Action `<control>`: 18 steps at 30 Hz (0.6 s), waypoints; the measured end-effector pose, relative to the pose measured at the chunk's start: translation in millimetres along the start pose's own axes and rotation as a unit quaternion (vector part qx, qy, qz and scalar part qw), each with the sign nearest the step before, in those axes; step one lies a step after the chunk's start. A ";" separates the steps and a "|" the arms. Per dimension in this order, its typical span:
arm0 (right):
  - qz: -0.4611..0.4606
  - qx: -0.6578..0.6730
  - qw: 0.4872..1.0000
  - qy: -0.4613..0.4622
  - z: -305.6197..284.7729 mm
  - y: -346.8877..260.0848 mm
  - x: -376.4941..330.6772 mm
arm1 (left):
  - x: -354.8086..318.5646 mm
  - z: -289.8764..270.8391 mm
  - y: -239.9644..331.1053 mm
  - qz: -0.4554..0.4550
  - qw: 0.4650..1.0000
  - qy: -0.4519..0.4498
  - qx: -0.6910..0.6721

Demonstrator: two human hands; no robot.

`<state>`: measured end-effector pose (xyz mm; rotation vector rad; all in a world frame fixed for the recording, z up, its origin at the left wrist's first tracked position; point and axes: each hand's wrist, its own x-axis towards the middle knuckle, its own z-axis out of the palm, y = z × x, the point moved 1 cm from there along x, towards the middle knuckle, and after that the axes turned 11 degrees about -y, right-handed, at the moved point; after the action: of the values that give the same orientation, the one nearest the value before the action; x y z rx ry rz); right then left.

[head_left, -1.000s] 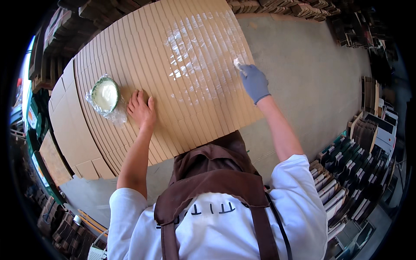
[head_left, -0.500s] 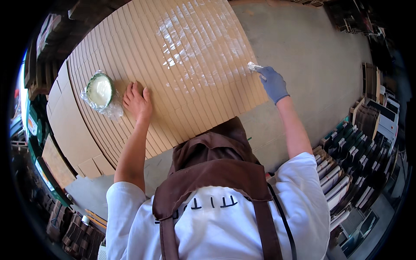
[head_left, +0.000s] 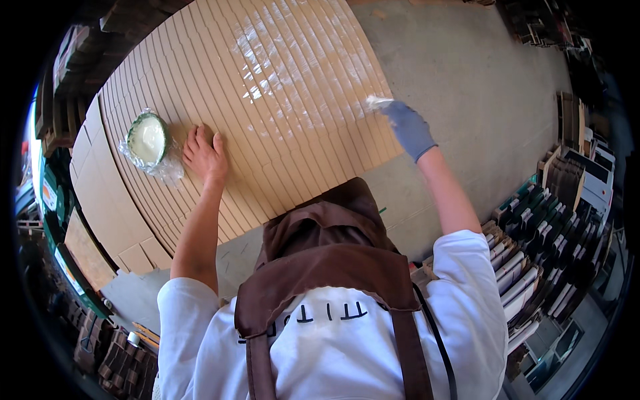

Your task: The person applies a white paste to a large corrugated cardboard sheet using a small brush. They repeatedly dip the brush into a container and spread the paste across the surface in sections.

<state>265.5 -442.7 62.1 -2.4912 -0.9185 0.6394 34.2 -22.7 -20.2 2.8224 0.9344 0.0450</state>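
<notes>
My bare left hand (head_left: 205, 155) lies on the overlapping cardboard sheets (head_left: 200, 80), its fingers stretched out. Just left of it stands a green-rimmed bowl (head_left: 147, 139) of whitish paste, with clear plastic film (head_left: 167, 170) around it. In a grey-blue glove, my right hand (head_left: 409, 128) is closed on a small brush (head_left: 379, 102) with white, wet-looking bristles; its handle is hidden in my fist. The brush is over the sheets' right edge; whether it touches them I cannot tell. Shiny wet white streaks (head_left: 267, 63) cover the far right part of the cardboard.
Concrete floor (head_left: 480, 87) stretches beyond the cardboard on the right. At the lower right stand rows of dark and white flat pieces (head_left: 540, 240). Brown stacks (head_left: 123, 357) sit at the lower left, and dark wooden pallets (head_left: 73, 67) at the far left.
My right hand has moved a little to the left with the brush, from the cardboard's right edge inward. My left hand stays flat beside the bowl; the whole view has shifted slightly.
</notes>
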 end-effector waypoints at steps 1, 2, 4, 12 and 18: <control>0.014 0.059 0.998 0.034 -3.0 11.9 1.3 | 1.7 0.3 1.2 0.001 1.000 -0.002 0.000; 0.145 0.103 0.980 -0.091 -31.6 -12.7 15.4 | -3.8 0.1 -5.8 -0.008 1.000 -0.001 0.006; 0.092 0.139 0.986 -0.026 -21.0 -15.6 4.6 | -2.2 1.6 -3.1 -0.005 1.000 0.003 0.000; 0.040 0.155 0.987 0.028 -9.5 -31.9 6.6 | -1.9 -0.7 -2.1 -0.006 1.000 -0.014 -0.008; 0.037 -0.106 0.975 -0.190 63.6 -174.7 5.6 | -2.3 -1.0 -4.8 -0.010 1.000 -0.018 -0.015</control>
<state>148.3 -303.0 99.0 -2.6499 -1.0794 1.1259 29.4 -20.1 -20.0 2.7770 0.9469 0.0067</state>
